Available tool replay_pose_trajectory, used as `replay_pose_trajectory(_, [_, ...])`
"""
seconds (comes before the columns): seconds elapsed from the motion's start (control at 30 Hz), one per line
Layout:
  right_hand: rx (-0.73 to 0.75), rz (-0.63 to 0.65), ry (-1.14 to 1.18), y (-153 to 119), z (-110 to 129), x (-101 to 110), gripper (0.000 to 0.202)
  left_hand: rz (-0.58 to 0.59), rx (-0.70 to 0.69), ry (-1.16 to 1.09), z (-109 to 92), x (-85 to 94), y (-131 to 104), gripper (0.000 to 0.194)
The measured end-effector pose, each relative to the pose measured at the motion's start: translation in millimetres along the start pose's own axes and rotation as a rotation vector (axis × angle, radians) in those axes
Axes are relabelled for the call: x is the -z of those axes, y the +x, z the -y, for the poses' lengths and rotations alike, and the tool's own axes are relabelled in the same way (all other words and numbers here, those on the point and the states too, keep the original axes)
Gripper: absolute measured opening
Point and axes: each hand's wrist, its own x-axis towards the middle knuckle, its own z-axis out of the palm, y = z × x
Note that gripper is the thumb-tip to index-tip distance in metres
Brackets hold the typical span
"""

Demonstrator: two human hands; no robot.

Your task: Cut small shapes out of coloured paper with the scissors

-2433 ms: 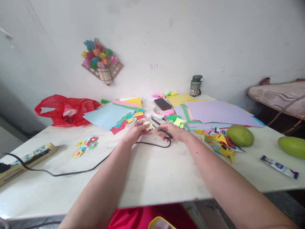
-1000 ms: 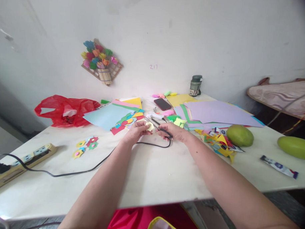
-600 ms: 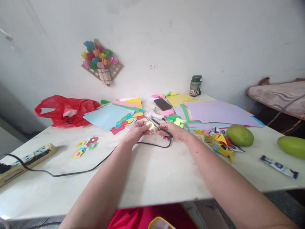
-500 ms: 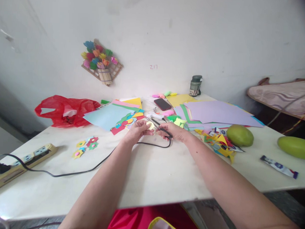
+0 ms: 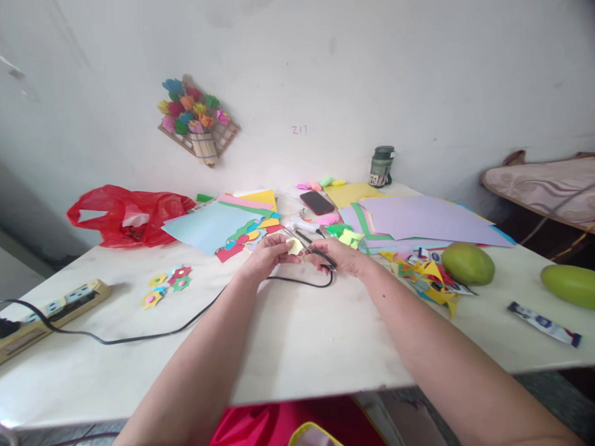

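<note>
In the head view my left hand (image 5: 273, 256) pinches a small pale yellow paper piece (image 5: 295, 246) over the middle of the table. My right hand (image 5: 344, 256) is closed on black-handled scissors (image 5: 322, 255), whose blades point left to the paper's edge. Fingers hide part of the paper and of the handles. Just beyond my hands lies a white glue gun (image 5: 301, 226); a black cord (image 5: 302, 283) runs across the table below them. Cut coloured paper shapes (image 5: 248, 237) are spread to the left of my left hand.
Paper flowers (image 5: 171, 285) and a power strip (image 5: 47, 318) lie left, near a red plastic bag (image 5: 127, 210). Colored sheets (image 5: 429, 216), paper scraps (image 5: 429, 279), two green mangoes (image 5: 468, 263) and a tube (image 5: 544, 324) are on the right. A phone (image 5: 317, 202) and bottle (image 5: 382, 166) stand behind.
The yellow paper has turned slightly between my left fingers at the scissor blades. Both arms stay nearly in place, and the things on the table have not moved.
</note>
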Motion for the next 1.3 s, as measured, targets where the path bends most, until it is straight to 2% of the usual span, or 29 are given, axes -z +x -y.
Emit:
replay_pose_trajectory(0.27, [0.020, 0.016, 0.028, 2.8, -2.8, -0.3, 0.026, -0.008, -0.008, 0.002, 1.4, 0.8, 0.1, 0.042])
replay_pose_trajectory(0.53, [-0.012, -0.012, 0.072, -1.1, 8.6, -6.6, 0.025, -0.015, -0.007, -0.026, 1.4, -1.3, 0.9, 0.044])
replay_pose_trajectory(0.97, [-0.084, -0.041, 0.041, -2.0, 9.9, -7.0, 0.026, -0.041, -0.005, -0.051, 0.3, -4.9, -0.1, 0.040])
replay_pose_trajectory(1.13, [-0.028, -0.061, 0.044, -3.5, 9.1, -2.5, 0.028, -0.073, 0.013, -0.059, -0.2, -4.2, 0.3, 0.046])
replay_pose_trajectory(1.3, [0.024, -0.142, 0.108, -5.1, 8.9, 2.8, 0.038, -0.049, 0.026, 0.014, 2.4, -1.0, 1.5, 0.041])
